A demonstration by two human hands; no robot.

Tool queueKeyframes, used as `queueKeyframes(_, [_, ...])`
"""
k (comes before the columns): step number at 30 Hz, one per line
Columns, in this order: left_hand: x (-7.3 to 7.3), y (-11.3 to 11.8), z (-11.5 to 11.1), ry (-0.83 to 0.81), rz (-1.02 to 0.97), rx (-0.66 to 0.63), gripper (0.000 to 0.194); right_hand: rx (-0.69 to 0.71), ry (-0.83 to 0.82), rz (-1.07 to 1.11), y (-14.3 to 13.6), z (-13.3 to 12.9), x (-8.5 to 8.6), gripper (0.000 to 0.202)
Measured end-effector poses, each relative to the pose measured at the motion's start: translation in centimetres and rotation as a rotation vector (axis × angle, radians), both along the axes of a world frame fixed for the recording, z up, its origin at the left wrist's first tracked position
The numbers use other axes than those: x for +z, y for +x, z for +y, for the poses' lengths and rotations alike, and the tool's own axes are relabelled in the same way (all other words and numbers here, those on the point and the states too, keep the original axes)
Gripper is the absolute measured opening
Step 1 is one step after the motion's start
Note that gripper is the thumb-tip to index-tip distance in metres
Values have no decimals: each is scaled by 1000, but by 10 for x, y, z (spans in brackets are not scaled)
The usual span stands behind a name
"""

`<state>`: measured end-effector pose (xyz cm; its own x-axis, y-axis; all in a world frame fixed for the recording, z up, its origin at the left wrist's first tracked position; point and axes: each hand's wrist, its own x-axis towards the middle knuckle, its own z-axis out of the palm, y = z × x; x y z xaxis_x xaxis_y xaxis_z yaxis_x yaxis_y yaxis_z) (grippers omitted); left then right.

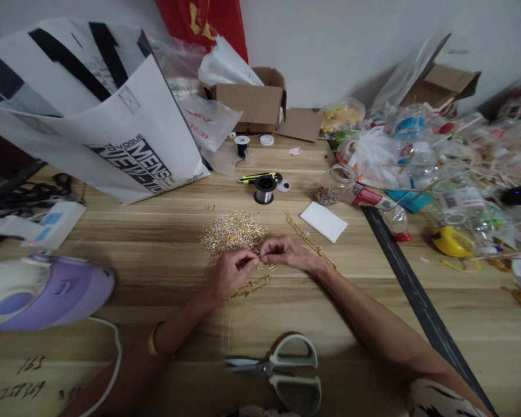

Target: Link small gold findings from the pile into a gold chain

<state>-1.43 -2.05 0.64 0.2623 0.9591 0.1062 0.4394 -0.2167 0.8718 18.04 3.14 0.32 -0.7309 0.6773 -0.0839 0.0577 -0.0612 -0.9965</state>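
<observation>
My left hand [234, 272] and my right hand [286, 253] meet fingertip to fingertip at the near right edge of a pile of small gold and clear beads [232, 234]. Both hands are pinched closed; whatever lies between the fingertips is too small to make out. Just below the left fingers lies a short gold chain [249, 286]. A longer gold chain [306, 236] runs on the table beyond my right wrist. Nearer to me rest scissors with pale handles [293, 370], their blades pointing left.
Behind the beads stand a spool of silver wire [264, 190], a yellow cutter [256, 178] and a jar of beads [332, 185]. A white card [324, 221] lies right. Left are a large paper bag [143, 139] and a purple-white appliance [56, 292]. Plastic clutter [460, 156] covers the far right.
</observation>
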Motion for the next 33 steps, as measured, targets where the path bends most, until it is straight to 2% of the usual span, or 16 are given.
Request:
queueKeyframes(9, [-2, 0, 1, 44, -55, -9, 17, -29, 31, -33, 1, 0, 10, 30])
queueKeyframes(22, [1, 1, 0, 36, -16, -33, 17, -2, -54, 42, -1, 1, 4, 27])
queueKeyframes(33, [-4, -1, 2, 105, -41, 13, 13, -6, 19, -14, 0, 1, 1, 27])
